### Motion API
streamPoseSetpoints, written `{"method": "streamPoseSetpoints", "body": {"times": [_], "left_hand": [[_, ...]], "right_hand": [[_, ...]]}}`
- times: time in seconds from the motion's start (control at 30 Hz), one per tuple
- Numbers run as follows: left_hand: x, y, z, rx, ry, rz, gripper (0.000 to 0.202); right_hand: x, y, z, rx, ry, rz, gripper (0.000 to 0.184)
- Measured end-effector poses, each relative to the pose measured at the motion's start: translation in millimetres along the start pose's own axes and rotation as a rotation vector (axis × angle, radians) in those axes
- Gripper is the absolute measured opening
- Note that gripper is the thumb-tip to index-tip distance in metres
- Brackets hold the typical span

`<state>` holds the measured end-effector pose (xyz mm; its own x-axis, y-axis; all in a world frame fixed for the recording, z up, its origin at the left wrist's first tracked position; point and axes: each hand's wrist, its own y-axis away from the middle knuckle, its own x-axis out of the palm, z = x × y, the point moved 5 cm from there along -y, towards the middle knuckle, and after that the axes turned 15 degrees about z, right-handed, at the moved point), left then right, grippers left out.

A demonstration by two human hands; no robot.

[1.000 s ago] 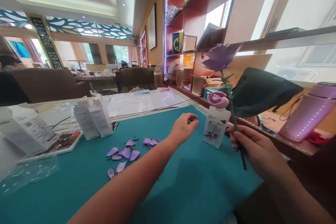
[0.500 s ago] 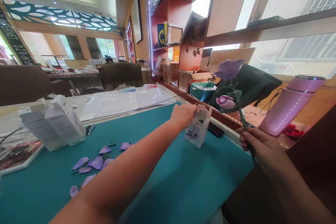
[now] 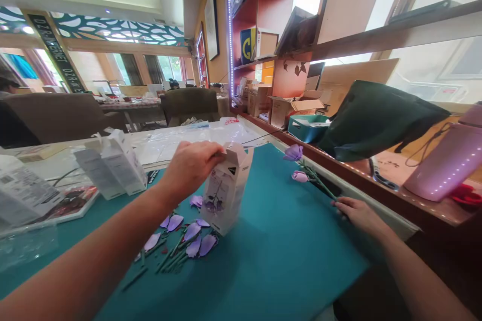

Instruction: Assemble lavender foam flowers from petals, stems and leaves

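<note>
My left hand [image 3: 193,165] grips the top of a small white box [image 3: 226,188] printed with a purple flower, holding it tilted above loose purple petals [image 3: 187,231] and green stems on the teal mat [image 3: 286,256]. My right hand [image 3: 356,213] rests at the mat's right edge, fingers on the lower end of a flower stem [image 3: 320,184]. That stem lies flat on the mat, carrying a purple bloom [image 3: 293,152] and a pink bud [image 3: 299,176].
Two more white boxes [image 3: 113,163] stand at the back left beside a printed sheet. A dark green bag [image 3: 372,120], a pink bottle [image 3: 448,160] and a teal tray [image 3: 307,128] sit on the wooden ledge to the right. Shelves rise behind.
My left hand took the white box from the mat's right side and carried it left over the petals. My right hand lowered the upright flower stem flat onto the mat.
</note>
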<state>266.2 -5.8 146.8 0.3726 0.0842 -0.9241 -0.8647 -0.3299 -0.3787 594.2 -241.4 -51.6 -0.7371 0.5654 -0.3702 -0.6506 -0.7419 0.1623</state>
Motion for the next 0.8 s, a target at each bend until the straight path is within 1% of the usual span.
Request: {"method": "streamPoseSetpoints", "body": {"times": [0.07,0.13,0.27,0.37,0.43,0.53,0.6,0.7,0.8], "left_hand": [[-19.1,19,9,-0.022,0.009,-0.058,0.022],[-34.4,38,18,-0.043,0.022,-0.105,0.023],[-51.3,74,34,-0.102,0.001,-0.15,0.022],[-58.5,98,45,-0.157,-0.047,-0.171,0.021],[-62.5,113,51,-0.198,-0.064,-0.166,0.021],[-67.4,134,57,-0.261,-0.068,-0.132,0.023],[-70.0,145,59,-0.3,-0.067,-0.116,0.023],[-72.6,160,63,-0.342,-0.056,-0.109,0.022],[-72.4,173,68,-0.37,-0.015,-0.117,0.02]], "right_hand": [[7,-9,0,0.011,0.016,0.019,0.019],[13,-18,2,0.028,0.031,0.031,0.015],[21,-31,7,0.066,0.057,0.036,0.011],[24,-34,11,0.093,0.072,0.039,0.009],[25,-36,11,0.113,0.085,0.052,0.008],[21,-46,2,0.166,0.102,0.074,0.01],[19,-60,-8,0.177,0.105,0.096,0.01],[8,-84,-28,0.178,0.207,0.014,0.007],[-6,-102,-42,0.114,0.352,-0.087,0.017]]}}
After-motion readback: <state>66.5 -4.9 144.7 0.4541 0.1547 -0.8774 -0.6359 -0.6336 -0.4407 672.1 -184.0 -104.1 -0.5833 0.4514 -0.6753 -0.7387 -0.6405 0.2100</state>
